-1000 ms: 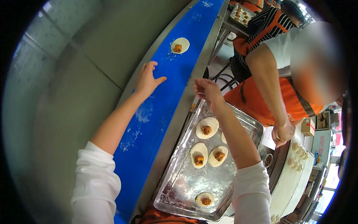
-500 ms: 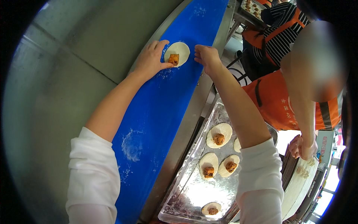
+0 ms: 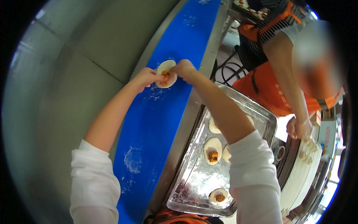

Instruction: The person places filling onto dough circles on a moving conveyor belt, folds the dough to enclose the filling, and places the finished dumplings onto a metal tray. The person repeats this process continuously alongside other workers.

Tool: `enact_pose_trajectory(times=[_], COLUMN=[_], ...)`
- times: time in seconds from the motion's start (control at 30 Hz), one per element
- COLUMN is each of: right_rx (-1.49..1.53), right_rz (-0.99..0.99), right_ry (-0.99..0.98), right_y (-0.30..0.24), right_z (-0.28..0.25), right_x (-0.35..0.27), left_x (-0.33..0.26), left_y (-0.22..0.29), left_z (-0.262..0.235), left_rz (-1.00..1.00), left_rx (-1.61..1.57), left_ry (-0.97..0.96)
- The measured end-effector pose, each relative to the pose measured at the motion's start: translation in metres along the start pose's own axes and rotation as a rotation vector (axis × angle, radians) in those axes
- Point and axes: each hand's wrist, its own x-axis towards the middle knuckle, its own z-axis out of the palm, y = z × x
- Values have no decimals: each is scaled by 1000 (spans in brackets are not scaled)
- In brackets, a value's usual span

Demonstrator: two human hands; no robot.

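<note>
A flat round of pale dough [image 3: 170, 64] lies on the blue belt [image 3: 149, 123], with a lump of orange-brown filling [image 3: 165, 74] on it. My left hand [image 3: 143, 79] grips its left edge, the thumb reaching in beside the filling. At the right edge, the bent fingers of my right hand [image 3: 183, 70] close on the dough; their tips are partly hidden. Beside the belt, on my right, a metal tray [image 3: 194, 183] bears several dough rounds [image 3: 212, 145] topped with filling. My right forearm covers some of them.
Grey metal surface [image 3: 74, 93] runs along the belt's left. A co-worker in an orange apron [image 3: 257, 87] stands past the tray, hands [image 3: 300, 128] over a pale board [image 3: 304, 175]. A second tray [image 3: 250, 9] shows at the far right. White flour [image 3: 133, 159] dusts the belt.
My right hand has come left from beside the dough round onto its right edge. My left hand's spread fingers have drawn in on the dough and filling. The whole view has shifted slightly.
</note>
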Motion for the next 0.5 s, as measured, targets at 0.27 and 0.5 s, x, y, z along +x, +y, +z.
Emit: enact_pose_trajectory(times=[0.27, 0.5], right_rx=[823, 1151], right_rz=[-43, 48], right_ry=[95, 133], right_y=[20, 134], right_z=[60, 15], right_x=[-86, -200], left_x=[-37, -139], left_y=[-70, 30], left_z=[12, 117], left_rz=[443, 349], left_rx=[41, -125], left_ry=[38, -264])
